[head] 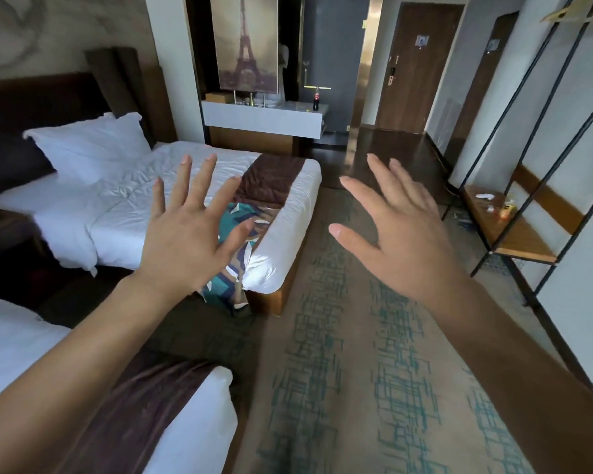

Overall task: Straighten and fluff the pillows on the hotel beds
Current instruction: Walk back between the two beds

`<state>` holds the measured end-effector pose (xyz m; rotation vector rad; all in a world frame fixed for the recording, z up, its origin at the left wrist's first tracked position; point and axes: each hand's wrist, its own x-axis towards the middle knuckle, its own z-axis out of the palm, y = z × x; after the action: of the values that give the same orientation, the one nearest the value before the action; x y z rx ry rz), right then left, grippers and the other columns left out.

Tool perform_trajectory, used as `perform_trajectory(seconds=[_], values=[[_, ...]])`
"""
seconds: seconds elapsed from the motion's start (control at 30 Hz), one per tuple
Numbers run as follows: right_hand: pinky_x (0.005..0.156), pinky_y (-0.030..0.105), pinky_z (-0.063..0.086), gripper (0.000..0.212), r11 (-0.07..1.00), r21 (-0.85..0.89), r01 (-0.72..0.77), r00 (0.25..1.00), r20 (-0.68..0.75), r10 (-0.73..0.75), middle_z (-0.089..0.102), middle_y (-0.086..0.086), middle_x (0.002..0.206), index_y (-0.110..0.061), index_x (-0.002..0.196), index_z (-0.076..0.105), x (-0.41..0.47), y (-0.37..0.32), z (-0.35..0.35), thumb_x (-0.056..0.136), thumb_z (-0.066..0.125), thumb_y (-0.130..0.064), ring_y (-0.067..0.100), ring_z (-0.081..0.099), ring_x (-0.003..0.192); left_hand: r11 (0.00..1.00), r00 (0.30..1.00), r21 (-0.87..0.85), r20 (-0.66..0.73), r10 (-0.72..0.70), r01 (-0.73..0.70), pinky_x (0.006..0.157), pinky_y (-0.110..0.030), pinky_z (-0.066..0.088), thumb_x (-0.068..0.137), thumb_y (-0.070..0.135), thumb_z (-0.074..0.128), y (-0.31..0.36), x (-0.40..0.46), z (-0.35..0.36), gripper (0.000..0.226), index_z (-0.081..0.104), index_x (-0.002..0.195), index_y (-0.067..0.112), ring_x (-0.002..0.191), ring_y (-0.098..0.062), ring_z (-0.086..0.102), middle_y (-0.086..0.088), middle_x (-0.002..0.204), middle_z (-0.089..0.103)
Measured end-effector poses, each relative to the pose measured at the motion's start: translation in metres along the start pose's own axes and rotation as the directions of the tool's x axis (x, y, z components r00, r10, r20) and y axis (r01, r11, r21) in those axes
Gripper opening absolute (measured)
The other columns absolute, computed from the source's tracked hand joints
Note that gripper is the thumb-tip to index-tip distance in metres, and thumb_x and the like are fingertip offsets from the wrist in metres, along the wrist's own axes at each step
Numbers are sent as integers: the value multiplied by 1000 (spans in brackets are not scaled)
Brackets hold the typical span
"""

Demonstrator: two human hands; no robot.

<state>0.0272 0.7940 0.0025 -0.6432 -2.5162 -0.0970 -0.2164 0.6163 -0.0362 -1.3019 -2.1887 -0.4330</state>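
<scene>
Evidently early in the task: left hand (189, 241) and right hand (401, 241) raised apart in mid-air, fingers spread, holding nothing. One white pillow (89, 145) in view, leaning on the headboard (31, 94) of the far bed (281, 265), well apart from both hands. Two beds counted; near bed (11, 340) pillow end out of view. Straightening apparently yet to begin.

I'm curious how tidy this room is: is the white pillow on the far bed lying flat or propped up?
Propped up. The white pillow leans tilted against the dark headboard, its top corners raised and its lower edge on the sheet.
</scene>
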Motion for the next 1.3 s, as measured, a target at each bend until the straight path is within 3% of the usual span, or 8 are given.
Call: perform_trajectory(seconds=[0.2, 0.53, 0.67, 1.3], values=[[124, 58, 18, 70, 1000, 12, -15, 1000, -3, 16, 13, 1, 172, -36, 157, 34, 85, 2, 60, 95, 34, -70, 27, 8, 158, 999, 1000, 40, 10, -23, 22, 125, -63, 11, 98, 72, 20, -66, 72, 63, 76, 26, 161, 32, 160, -33, 3, -4, 173, 5], [124, 56, 15, 68, 1000, -3, -13, 1000, -28, 12, 14, -1, 171, -37, 156, 35, 214, 7, 121, 96, 38, -69, 26, 9, 158, 997, 996, -57, -69, -54, 50, 124, -65, 9, 99, 67, 29, -155, 183, 134, 71, 33, 159, 30, 160, -32, -1, -3, 173, 9], [124, 56, 14, 71, 1000, -8, -22, 1000, -8, 22, 13, -1, 172, -36, 159, 27, 256, 19, 153, 96, 38, -68, 25, 9, 158, 995, 994, -52, -51, -92, 89, 122, -67, 9, 98, 67, 29, -187, 213, 167, 73, 34, 159, 26, 160, -34, 1, -6, 172, 12], [123, 58, 20, 68, 977, 129, 172, 985, -9, -172, 17, 1, 171, -36, 157, 32, 476, 151, 299, 96, 40, -65, 29, 12, 158, 969, 966, 54, -106, -234, 241, 125, -63, 6, 101, 65, 30, -203, 373, 303, 69, 36, 157, 27, 160, -32, -1, -5, 172, 12]])
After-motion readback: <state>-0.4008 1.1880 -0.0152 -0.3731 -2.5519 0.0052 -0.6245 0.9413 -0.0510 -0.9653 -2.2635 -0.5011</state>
